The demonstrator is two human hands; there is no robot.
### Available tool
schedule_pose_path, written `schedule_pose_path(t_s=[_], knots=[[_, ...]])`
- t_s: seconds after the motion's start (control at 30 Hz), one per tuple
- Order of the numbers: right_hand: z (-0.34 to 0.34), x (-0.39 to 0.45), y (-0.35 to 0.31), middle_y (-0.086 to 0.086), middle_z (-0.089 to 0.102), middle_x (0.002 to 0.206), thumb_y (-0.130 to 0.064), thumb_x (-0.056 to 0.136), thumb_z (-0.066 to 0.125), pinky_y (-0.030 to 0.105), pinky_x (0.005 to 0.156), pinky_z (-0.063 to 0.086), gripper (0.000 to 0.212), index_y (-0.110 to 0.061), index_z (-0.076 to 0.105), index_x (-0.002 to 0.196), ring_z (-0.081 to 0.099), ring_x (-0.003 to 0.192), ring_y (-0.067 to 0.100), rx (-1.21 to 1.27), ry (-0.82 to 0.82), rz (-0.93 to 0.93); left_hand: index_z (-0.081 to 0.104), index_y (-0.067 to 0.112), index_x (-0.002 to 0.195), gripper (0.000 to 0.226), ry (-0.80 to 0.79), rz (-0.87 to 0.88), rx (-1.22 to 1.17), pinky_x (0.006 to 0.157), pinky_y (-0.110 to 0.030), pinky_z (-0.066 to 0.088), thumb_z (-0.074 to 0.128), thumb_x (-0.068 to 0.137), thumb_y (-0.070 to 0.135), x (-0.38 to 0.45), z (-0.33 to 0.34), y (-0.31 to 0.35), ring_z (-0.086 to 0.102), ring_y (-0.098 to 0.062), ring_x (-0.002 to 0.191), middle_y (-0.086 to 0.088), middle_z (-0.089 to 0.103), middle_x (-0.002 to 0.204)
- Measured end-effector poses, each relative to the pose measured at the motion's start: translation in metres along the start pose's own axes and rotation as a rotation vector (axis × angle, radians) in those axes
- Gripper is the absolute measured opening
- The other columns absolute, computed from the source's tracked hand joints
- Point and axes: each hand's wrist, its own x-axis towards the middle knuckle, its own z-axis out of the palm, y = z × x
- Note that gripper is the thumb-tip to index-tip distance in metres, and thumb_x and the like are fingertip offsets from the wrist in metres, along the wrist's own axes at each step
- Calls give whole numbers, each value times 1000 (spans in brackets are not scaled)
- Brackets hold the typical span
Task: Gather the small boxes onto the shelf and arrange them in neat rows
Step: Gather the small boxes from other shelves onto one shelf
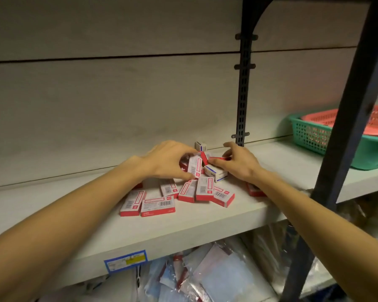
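My left hand (166, 160) pinched one small red-and-white cardboard box (194, 166), my right hand (238, 163) another (219, 158) (light, stiff; best gripped by long edges) mid-shelf (74, 225).

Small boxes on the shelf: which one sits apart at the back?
The small white box with a blue stripe, alone by the back wall; the others are piled together.

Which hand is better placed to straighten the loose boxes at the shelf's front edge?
Probably left: the left hand is directly behind the front boxes; the right hand is farther right, pinching a red box.
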Motion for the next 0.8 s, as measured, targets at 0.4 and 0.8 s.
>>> schedule_pose_path(t_s=[0.4, 0.8], knots=[[0, -34, -68, -3, 55, 131, -43, 73, 85, 25, 96, 44, 88, -20, 41, 145, 53, 114, 9, 156, 290, -301, 60, 23, 129, 75, 272, -82, 136, 83, -34, 51, 72, 70, 67, -75, -38, -16, 58, -13, 105, 9, 60, 120], [87, -146, -261, -8, 53, 121, -54, 77, 76, 39, 93, 54, 82, -24, 39, 144, 55, 107, 8, 393, 254, -450, 66, 26, 111, 68, 359, -350, 309, 68, -33, 52, 64, 65, 75, -334, -111, -52, 61, -15, 87, 11, 61, 101]])
